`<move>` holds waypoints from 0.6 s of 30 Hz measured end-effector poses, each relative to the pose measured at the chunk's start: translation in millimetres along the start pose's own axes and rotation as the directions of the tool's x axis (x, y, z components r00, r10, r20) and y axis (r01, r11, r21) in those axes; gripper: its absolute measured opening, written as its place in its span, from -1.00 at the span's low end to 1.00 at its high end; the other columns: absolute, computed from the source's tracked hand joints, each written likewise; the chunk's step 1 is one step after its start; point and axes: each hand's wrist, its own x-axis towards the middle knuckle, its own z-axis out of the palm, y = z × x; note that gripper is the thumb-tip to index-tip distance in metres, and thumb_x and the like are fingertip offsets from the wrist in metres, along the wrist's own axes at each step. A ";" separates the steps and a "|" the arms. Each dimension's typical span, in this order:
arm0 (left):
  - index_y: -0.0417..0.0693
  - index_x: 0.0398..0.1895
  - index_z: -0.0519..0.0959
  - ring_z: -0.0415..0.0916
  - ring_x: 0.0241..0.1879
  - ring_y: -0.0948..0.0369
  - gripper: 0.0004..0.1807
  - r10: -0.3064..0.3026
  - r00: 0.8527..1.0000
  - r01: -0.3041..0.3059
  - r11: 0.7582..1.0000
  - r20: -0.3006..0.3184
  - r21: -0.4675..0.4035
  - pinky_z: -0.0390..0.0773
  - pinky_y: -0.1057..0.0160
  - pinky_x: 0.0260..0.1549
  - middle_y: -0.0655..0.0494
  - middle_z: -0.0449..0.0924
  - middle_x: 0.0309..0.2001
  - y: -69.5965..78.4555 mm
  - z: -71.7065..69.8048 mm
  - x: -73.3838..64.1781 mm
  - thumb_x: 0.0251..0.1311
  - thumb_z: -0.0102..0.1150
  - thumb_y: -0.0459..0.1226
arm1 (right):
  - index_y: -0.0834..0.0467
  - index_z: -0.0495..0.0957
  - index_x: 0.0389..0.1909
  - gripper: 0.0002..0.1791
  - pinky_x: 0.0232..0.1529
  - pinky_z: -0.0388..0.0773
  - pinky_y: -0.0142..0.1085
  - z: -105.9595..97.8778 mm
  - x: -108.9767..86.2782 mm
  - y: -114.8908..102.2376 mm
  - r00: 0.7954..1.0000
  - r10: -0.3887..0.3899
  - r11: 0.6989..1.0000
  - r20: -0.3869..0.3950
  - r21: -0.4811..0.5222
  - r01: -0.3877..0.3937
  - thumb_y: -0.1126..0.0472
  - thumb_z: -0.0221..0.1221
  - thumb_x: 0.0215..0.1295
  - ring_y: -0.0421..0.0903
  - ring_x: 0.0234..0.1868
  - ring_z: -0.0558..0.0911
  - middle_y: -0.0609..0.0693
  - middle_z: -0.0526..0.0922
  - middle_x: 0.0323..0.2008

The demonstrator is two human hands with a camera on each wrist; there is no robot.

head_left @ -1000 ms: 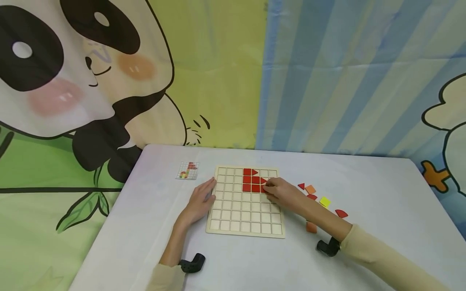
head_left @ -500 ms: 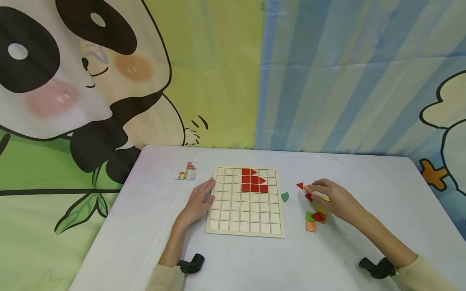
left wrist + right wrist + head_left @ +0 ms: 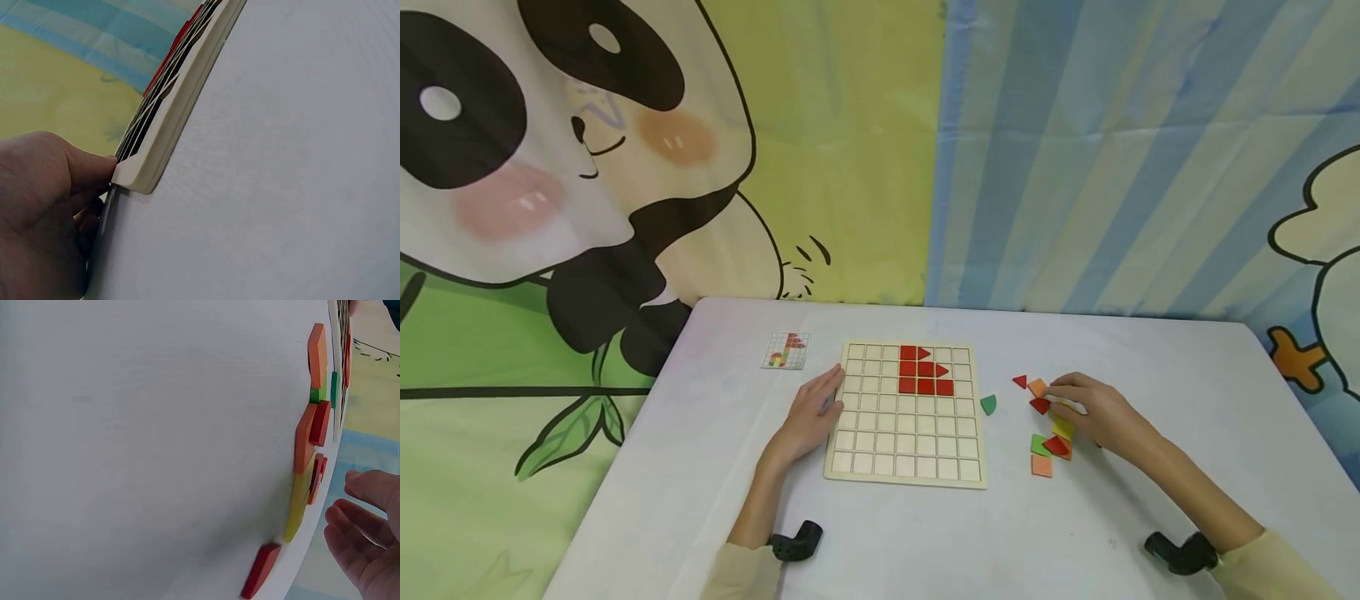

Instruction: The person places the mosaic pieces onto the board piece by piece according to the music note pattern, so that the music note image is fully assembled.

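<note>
A wooden grid board point(image 3: 865, 450) lies flat, with red tiles point(image 3: 917, 368) filling parts of its top three rows. My left hand point(image 3: 808, 417) rests along the board's left edge, its thumb touching the frame point(image 3: 140, 175) in the left wrist view. Right of the board, my right hand point(image 3: 1093, 408) hovers over loose tiles, thumb and fingers parted with nothing between them. Near its fingertips lie an orange square point(image 3: 1037, 387), a red tile point(image 3: 1040, 406) and a yellow tile point(image 3: 1063, 428), partly covered by the hand. A separate red tile point(image 3: 260, 571) shows in the right wrist view.
A small pattern card point(image 3: 786, 351) lies left of the board. Beside its right edge sits a green quarter-round tile point(image 3: 988, 405). Closer to me are a light green tile point(image 3: 1040, 444), a red tile point(image 3: 1055, 446) overlapping others, and an orange square point(image 3: 1041, 466).
My right hand has left the end of the third red row, where a red square now shows, and moved right to the loose tiles. The left hand has stayed put.
</note>
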 end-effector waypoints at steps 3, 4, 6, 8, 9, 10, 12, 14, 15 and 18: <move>-0.09 0.63 0.16 -0.15 0.65 -0.09 -0.36 0.000 1.000 0.000 1.000 0.002 0.003 -0.07 -0.31 0.56 0.07 0.02 0.67 0.5 0.8 0.5 0.53 -0.02 -0.28 | 0.30 0.75 -0.03 -0.72 -0.05 0.73 0.00 0.4 18.4 -6.3 0.999 -0.013 1.000 0.034 -0.012 0.014 0.38 0.40 0.23 0.17 -0.04 0.71 0.19 0.72 -0.06; -0.10 0.63 0.16 -0.15 0.65 -0.09 -0.36 0.002 1.000 -0.002 1.000 0.002 0.004 -0.07 -0.31 0.56 0.07 0.02 0.67 0.7 0.6 0.5 0.53 -0.02 -0.28 | 0.31 0.75 -0.04 -0.73 -0.05 0.73 -0.02 1.3 25.1 -8.0 0.999 -0.025 0.999 0.047 -0.023 0.026 0.38 0.40 0.22 0.16 -0.05 0.71 0.20 0.73 -0.07; -0.11 0.62 0.16 -0.14 0.65 -0.09 -0.36 0.004 1.000 -0.004 1.000 -0.001 0.004 -0.07 -0.31 0.56 0.06 0.03 0.67 0.6 0.7 0.2 0.53 -0.02 -0.28 | 0.31 0.75 -0.05 -0.74 -0.04 0.73 -0.02 2.9 37.2 -9.8 0.995 -0.042 0.998 0.087 -0.042 0.046 0.39 0.40 0.23 0.16 -0.06 0.71 0.20 0.74 -0.08; -0.12 0.62 0.16 -0.14 0.64 -0.10 -0.36 0.009 1.000 -0.009 1.000 -0.001 0.001 -0.06 -0.32 0.55 0.05 0.03 0.67 0.7 1.5 -0.5 0.52 -0.02 -0.29 | 0.32 0.75 -0.04 -0.75 -0.01 0.73 -0.01 4.8 46.1 -10.4 0.989 -0.038 0.998 0.145 -0.046 0.045 0.39 0.37 0.26 0.16 -0.04 0.70 0.20 0.75 -0.07; -0.13 0.62 0.16 -0.14 0.64 -0.10 -0.36 0.009 1.000 -0.009 1.000 0.000 -0.001 -0.06 -0.32 0.55 0.04 0.03 0.67 1.0 1.7 -1.0 0.52 -0.02 -0.29 | 0.33 0.75 -0.04 -0.75 0.01 0.72 0.00 5.9 49.4 -10.4 0.984 -0.028 0.998 0.177 -0.049 0.037 0.39 0.36 0.27 0.16 -0.03 0.70 0.20 0.75 -0.06; -0.13 0.62 0.16 -0.14 0.64 -0.11 -0.35 0.010 1.000 -0.010 1.000 0.003 -0.002 -0.06 -0.32 0.55 0.04 0.02 0.67 1.0 1.9 -1.4 0.52 -0.02 -0.29 | 0.33 0.75 -0.03 -0.76 0.03 0.71 0.00 7.0 51.7 -10.3 0.978 -0.020 0.998 0.206 -0.054 0.032 0.40 0.34 0.29 0.17 -0.02 0.70 0.21 0.75 -0.06; -0.13 0.62 0.16 -0.14 0.64 -0.10 -0.36 0.008 1.000 -0.008 1.000 0.007 -0.005 -0.06 -0.32 0.55 0.04 0.02 0.67 1.1 1.9 -2.3 0.52 -0.02 -0.29 | 0.33 0.75 -0.02 -0.76 0.07 0.70 0.01 9.2 54.7 -10.5 0.970 -0.005 0.998 0.243 -0.065 0.022 0.41 0.32 0.30 0.17 0.00 0.70 0.21 0.75 -0.04; -0.14 0.62 0.16 -0.13 0.64 -0.11 -0.36 0.013 1.000 -0.013 1.000 0.001 -0.002 -0.05 -0.32 0.55 0.04 0.03 0.67 1.1 1.4 -2.5 0.52 -0.02 -0.30 | 0.34 0.75 -0.03 -0.76 0.08 0.69 0.02 11.3 56.2 -11.1 0.968 -0.003 0.996 0.251 -0.083 0.024 0.42 0.32 0.30 0.18 0.00 0.71 0.21 0.75 -0.04; -0.14 0.62 0.17 -0.13 0.64 -0.11 -0.36 0.015 1.000 -0.015 1.000 -0.002 0.002 -0.05 -0.32 0.55 0.03 0.03 0.67 1.1 1.1 -2.5 0.52 -0.02 -0.30 | 0.34 0.75 -0.04 -0.76 0.08 0.69 0.03 12.0 56.4 -11.1 0.969 -0.004 0.995 0.248 -0.097 0.029 0.43 0.32 0.29 0.19 0.01 0.71 0.21 0.76 -0.05; -0.15 0.61 0.17 -0.12 0.64 -0.11 -0.36 0.020 1.000 -0.020 1.000 -0.006 0.011 -0.05 -0.30 0.56 0.03 0.04 0.67 1.2 0.2 -2.3 0.52 -0.02 -0.30 | 0.33 0.75 -0.05 -0.76 0.09 0.69 0.04 14.7 56.6 -10.6 0.974 -0.003 0.992 0.225 -0.126 0.032 0.44 0.33 0.27 0.19 0.01 0.71 0.20 0.77 -0.05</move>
